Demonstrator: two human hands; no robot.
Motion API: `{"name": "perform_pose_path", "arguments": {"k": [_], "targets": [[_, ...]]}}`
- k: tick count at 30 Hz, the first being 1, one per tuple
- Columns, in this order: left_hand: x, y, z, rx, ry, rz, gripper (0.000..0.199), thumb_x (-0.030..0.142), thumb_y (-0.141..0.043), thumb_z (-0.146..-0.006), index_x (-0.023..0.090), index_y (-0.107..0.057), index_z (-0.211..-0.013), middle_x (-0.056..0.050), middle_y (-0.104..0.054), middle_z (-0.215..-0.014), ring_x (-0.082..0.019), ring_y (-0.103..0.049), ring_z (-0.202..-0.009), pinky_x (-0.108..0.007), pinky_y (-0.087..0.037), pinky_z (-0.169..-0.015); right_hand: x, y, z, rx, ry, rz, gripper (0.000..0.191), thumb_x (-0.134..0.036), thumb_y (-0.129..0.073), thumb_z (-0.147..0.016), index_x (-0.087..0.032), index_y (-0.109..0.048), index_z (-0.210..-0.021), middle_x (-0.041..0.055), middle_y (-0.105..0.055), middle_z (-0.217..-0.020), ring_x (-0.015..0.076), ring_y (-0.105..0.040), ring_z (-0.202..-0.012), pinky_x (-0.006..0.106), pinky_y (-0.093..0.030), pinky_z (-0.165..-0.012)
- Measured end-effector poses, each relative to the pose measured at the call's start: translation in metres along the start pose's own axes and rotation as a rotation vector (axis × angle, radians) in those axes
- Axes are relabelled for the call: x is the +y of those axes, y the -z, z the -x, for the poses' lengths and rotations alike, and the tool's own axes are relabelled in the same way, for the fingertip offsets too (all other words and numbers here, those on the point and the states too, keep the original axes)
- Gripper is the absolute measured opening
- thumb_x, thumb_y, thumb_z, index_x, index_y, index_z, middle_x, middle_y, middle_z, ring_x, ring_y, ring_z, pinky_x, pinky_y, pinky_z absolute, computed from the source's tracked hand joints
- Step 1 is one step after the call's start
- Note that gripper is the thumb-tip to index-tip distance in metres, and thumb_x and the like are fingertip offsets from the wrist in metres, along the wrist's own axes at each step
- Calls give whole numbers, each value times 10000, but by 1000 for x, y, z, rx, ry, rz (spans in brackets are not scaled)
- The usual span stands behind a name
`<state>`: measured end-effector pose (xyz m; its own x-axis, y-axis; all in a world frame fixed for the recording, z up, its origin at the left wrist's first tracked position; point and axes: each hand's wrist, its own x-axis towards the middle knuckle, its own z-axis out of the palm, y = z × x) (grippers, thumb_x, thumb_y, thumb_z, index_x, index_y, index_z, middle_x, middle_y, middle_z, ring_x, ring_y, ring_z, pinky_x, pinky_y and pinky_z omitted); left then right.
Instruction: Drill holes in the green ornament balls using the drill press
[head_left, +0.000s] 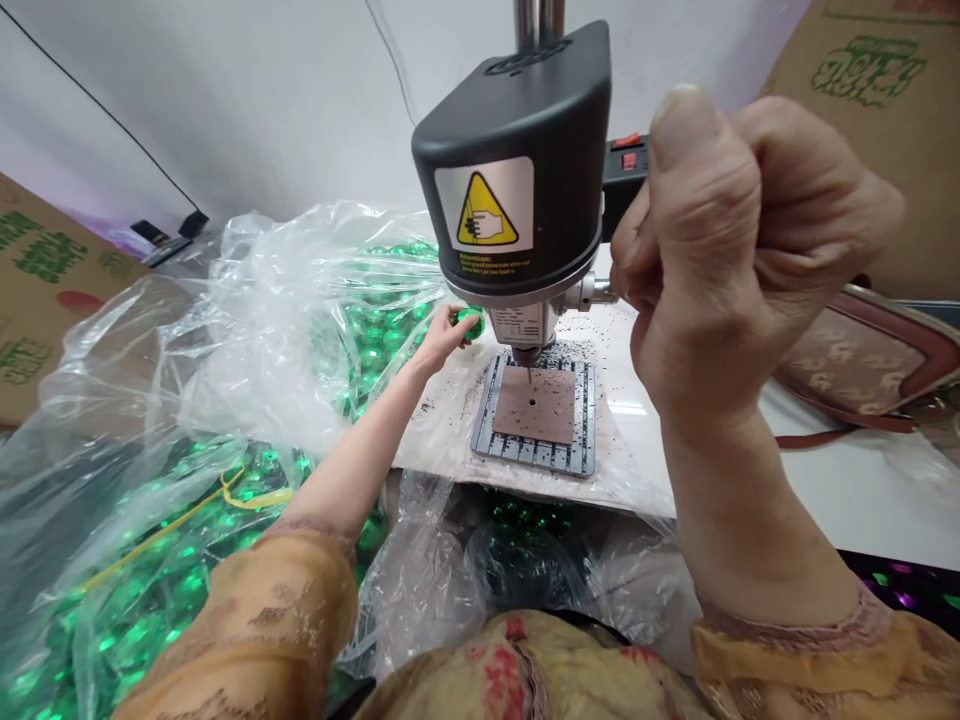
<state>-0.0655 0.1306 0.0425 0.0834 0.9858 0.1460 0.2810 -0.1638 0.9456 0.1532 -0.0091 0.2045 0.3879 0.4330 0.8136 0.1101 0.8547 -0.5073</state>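
A black bench drill press (525,130) with a yellow warning sticker stands in the middle of the head view. My left hand (442,342) pinches a shiny green ball (472,322) just left of the drill's lower housing. My right hand (720,240) is closed in a fist at the drill's right side, around the feed lever (602,290), whose outer end is hidden by the fingers. Below the chuck, the thin drill bit (529,376) points down over a brown board (514,412) with a dark hole. That board lies on the slotted metal base (589,445), dark shavings scattered across both.
Clear plastic bags (277,300) full of green balls (382,320) crowd the left side. Cardboard boxes (900,110) stand at both sides. A brown-trimmed handbag (855,350) lies right of the drill on the white table (810,490). A red switch (628,160) shows behind.
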Motion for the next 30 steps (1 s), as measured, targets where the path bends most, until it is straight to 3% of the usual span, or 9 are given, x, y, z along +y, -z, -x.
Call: {"name": "perform_pose_path", "arguments": {"k": [2,4,7,10,15,20,25,30], "targets": [[9,2,26,-138,136,171,384,481,-738,-800,137,-643,-942,-48,-663,-786,-131,-605,-636,-295,-500,-615,-2,0,1,-2,-28,32,482,-412,-624,-863,-209,-321,-548,-42,-382,-510,63,-357,-475,296,-258,-529],[17,3,53,-234,205,317,450,505,-733,-805,138,-640,-1048,-57,-687,-874,-132,-630,-672,-282,-512,-619,-3,0,2,5,-39,43,483,-428,-604,-872,-209,-317,-552,-43,-374,-521,61,-351,-483,291,-263,-543],[23,-3,87,-253,170,372,521,462,-778,-789,173,-609,-1189,-62,-700,-1018,-152,-665,-836,-281,-537,-724,-3,0,3,19,-30,36,463,-428,-594,-876,-213,-332,-560,-41,-375,-528,62,-341,-481,290,-267,-544],[21,-16,106,-235,75,295,577,393,-846,-730,189,-593,-1207,-58,-701,-1061,-173,-662,-948,-292,-524,-828,-2,0,3,7,-9,23,421,-324,-581,-903,-214,-353,-566,-41,-385,-522,67,-342,-477,286,-282,-535],[14,-35,114,-236,37,169,581,407,-844,-718,172,-603,-1191,-94,-687,-1168,-201,-649,-1015,-310,-508,-855,0,2,3,-6,8,15,410,-226,-551,-918,-218,-342,-566,-45,-379,-508,67,-336,-459,287,-269,-522],[14,-44,115,-260,-2,47,595,406,-817,-745,167,-603,-1246,-106,-689,-1204,-208,-649,-1014,-311,-505,-836,-2,3,4,-18,-4,74,435,-336,-563,-907,-219,-335,-556,-48,-399,-507,65,-356,-455,299,-291,-514],[17,-58,122,-179,-74,-52,598,398,-841,-719,177,-609,-1224,-91,-704,-1146,-202,-657,-979,-326,-525,-854,-5,3,3,-32,-28,98,487,-422,-594,-870,-224,-296,-541,-53,-374,-491,56,-340,-444,310,-280,-508],[16,-71,126,-133,-136,-104,549,355,-837,-730,170,-627,-1202,-101,-692,-1157,-239,-652,-1078,-383,-525,-958,-4,3,2,-30,2,94,447,-227,-558,-918,-233,-315,-543,-58,-379,-490,61,-342,-434,311,-287,-500]]}}
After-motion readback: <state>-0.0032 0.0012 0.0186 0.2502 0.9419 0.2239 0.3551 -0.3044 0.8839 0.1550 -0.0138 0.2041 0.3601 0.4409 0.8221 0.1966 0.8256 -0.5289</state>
